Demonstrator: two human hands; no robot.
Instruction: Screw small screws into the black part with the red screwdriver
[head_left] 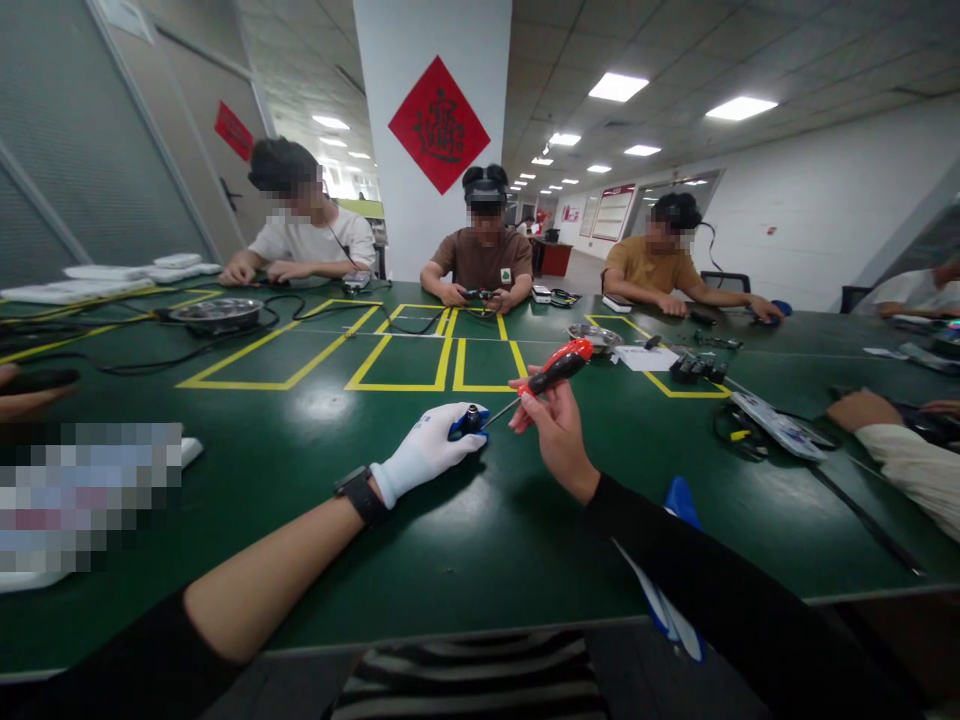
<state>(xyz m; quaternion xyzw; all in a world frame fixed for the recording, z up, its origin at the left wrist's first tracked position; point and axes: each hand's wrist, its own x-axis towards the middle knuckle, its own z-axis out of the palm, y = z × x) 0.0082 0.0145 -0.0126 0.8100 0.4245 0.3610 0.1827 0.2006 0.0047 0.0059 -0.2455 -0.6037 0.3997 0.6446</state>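
Note:
My left hand (429,450), in a white glove with blue fingertips, is closed around a small black cylindrical part (472,420) with a shiny top; the fingers hide much of it. My right hand (561,435) is bare and grips a screwdriver (561,368) by its red and black handle. The screwdriver's thin shaft slants down and left toward the part. Whether its tip touches the part, I cannot tell. Another blue and white glove (681,503) lies under my right forearm, partly hidden, with fingers hanging over the table's front edge.
Yellow tape rectangles (397,387) mark the green table (450,570). Metal bowls (217,314) stand left and right of centre, with black cables (161,362) at left. At right are black parts (694,370) and a white power strip-like object (780,425). Several people sit around the table.

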